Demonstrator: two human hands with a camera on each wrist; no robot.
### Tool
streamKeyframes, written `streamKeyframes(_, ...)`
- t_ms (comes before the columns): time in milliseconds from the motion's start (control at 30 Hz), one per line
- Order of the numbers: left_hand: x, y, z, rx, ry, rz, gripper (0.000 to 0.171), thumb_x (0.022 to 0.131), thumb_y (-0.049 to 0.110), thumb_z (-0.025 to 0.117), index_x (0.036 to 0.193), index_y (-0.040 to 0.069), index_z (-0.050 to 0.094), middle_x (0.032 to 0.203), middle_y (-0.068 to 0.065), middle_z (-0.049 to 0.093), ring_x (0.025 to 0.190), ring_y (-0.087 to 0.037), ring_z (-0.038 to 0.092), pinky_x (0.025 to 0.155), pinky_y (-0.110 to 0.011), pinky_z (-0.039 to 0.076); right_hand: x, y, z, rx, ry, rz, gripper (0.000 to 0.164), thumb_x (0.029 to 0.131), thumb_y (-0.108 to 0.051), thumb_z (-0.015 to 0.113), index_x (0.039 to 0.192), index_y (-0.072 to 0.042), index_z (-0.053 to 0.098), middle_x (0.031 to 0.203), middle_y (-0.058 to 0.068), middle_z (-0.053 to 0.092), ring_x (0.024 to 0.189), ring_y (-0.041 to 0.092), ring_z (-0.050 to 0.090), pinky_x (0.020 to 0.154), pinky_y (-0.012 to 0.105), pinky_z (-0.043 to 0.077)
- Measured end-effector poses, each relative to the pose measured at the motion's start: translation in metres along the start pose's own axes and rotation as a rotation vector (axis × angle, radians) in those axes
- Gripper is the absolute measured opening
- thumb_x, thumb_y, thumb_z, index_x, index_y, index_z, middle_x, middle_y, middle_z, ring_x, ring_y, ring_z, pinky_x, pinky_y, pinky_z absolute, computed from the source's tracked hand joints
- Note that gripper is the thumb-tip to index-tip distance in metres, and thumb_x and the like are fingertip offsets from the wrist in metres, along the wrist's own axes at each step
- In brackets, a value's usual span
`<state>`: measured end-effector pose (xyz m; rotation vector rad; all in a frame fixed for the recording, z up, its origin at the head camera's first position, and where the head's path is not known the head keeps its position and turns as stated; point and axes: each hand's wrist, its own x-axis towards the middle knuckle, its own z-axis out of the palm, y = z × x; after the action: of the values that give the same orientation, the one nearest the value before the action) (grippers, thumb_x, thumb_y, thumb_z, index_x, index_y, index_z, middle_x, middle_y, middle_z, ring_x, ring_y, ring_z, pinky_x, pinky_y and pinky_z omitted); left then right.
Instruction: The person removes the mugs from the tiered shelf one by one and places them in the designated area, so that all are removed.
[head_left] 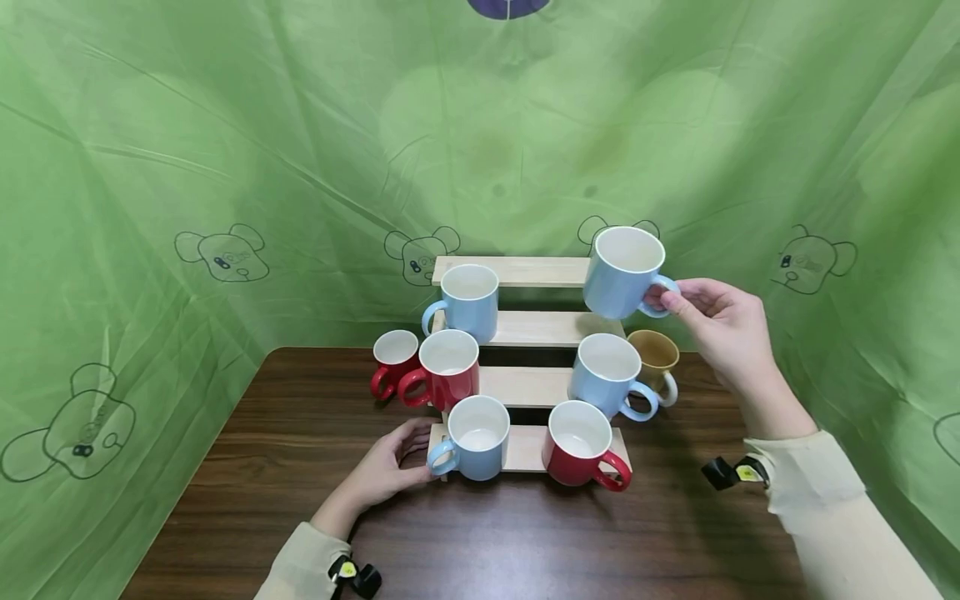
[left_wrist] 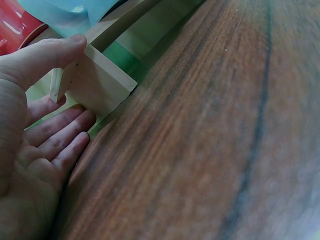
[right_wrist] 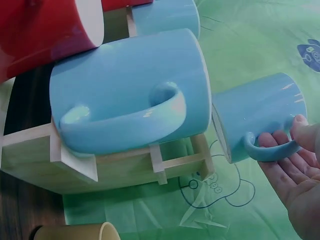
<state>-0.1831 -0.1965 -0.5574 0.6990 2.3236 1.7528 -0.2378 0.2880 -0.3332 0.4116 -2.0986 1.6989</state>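
My right hand (head_left: 723, 321) pinches the handle of a light blue mug (head_left: 621, 271), lifted upright over the right end of the upper tiers of a wooden stepped rack (head_left: 525, 329). In the right wrist view the held mug (right_wrist: 265, 115) hangs clear of the rack. My left hand (head_left: 386, 471) grips the rack's lower left corner, thumb on the board end (left_wrist: 100, 82) and a finger behind it. Beside that thumb, a blue mug (head_left: 480, 442) stands on the lowest tier. A red mug (head_left: 573, 450) stands at that tier's right end.
Higher on the rack stand a red mug (head_left: 453, 371) and a blue mug (head_left: 472, 308) at left, and another blue mug (head_left: 600, 375) at right. On the brown table (head_left: 525, 542), a red cup (head_left: 393, 354) and a tan cup (head_left: 652, 354) flank the rack. Green cloth (head_left: 315, 167) hangs behind.
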Motion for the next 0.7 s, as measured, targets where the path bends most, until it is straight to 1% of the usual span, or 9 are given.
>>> streamKeyframes(133, 0.0, 0.0, 0.0, -0.001, -0.002, 0.002, 0.069, 0.093, 0.012, 0.087, 0.153, 0.007, 0.055, 0.145, -0.013, 0.067, 0.133, -0.034, 0.065, 0.115, -0.038, 0.053, -0.003, 0.0, -0.002, 0.125, 0.021, -0.034, 0.021, 0.1, 0.0, 0.078, 0.112, 0.017, 0.073, 0.099, 0.003, 0.084, 0.093, 0.011, 0.081, 0.09, 0.019, 0.061)
streamKeyframes(300, 0.0, 0.001, 0.001, 0.005, -0.005, -0.014, 0.069, 0.093, 0.013, 0.087, 0.154, 0.007, 0.054, 0.145, -0.013, 0.067, 0.133, -0.032, 0.065, 0.115, -0.038, 0.053, -0.008, 0.001, -0.006, 0.209, 0.047, -0.041, 0.019, 0.1, 0.005, 0.075, 0.114, 0.018, 0.072, 0.102, 0.006, 0.084, 0.095, 0.013, 0.082, 0.093, 0.019, 0.06)
streamKeyframes(367, 0.0, 0.001, 0.001, 0.009, -0.003, -0.023, 0.07, 0.092, 0.014, 0.087, 0.153, 0.008, 0.054, 0.144, -0.012, 0.067, 0.133, -0.03, 0.065, 0.115, -0.037, 0.053, -0.01, 0.001, -0.007, 0.222, 0.062, -0.035, 0.019, 0.1, 0.006, 0.075, 0.114, 0.018, 0.072, 0.101, 0.007, 0.084, 0.095, 0.013, 0.082, 0.093, 0.019, 0.06)
streamKeyframes(567, 0.0, 0.0, 0.001, -0.002, -0.002, -0.019, 0.069, 0.092, 0.013, 0.087, 0.153, 0.008, 0.055, 0.143, -0.012, 0.067, 0.132, -0.029, 0.066, 0.114, -0.036, 0.054, -0.016, 0.002, -0.011, 0.236, 0.113, -0.025, 0.021, 0.099, 0.007, 0.075, 0.115, 0.019, 0.072, 0.101, 0.007, 0.084, 0.094, 0.013, 0.082, 0.092, 0.019, 0.061)
streamKeyframes(700, 0.0, 0.0, 0.0, -0.012, -0.002, -0.02, 0.069, 0.092, 0.013, 0.087, 0.153, 0.008, 0.055, 0.143, -0.012, 0.067, 0.132, -0.029, 0.066, 0.114, -0.033, 0.053, -0.018, 0.003, -0.016, 0.234, 0.171, -0.019, 0.017, 0.098, 0.007, 0.076, 0.112, 0.016, 0.074, 0.097, 0.005, 0.084, 0.091, 0.011, 0.081, 0.087, 0.017, 0.061)
